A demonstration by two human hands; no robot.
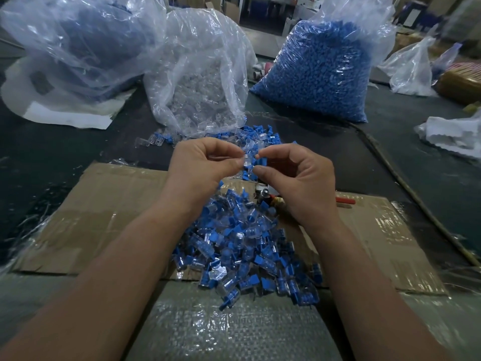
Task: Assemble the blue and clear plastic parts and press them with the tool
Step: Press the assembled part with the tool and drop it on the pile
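My left hand (201, 166) pinches a small clear plastic part (246, 160) between thumb and forefinger. My right hand (296, 175) pinches a small blue part (260, 162) right beside it; the two parts touch at the fingertips. Below the hands lies a heap of joined blue-and-clear pieces (244, 246) on flattened cardboard (104, 209). The pressing tool (270, 196), metal with red handles, lies on the cardboard, mostly hidden under my right hand. Loose blue and clear parts (250, 136) are scattered beyond the hands.
A bag of clear parts (200, 84) stands behind the hands, a bag of blue parts (317, 71) to its right, another big bag (78, 45) at far left. A wooden stick (406, 188) runs along the right. White crumpled plastic (450, 136) lies far right.
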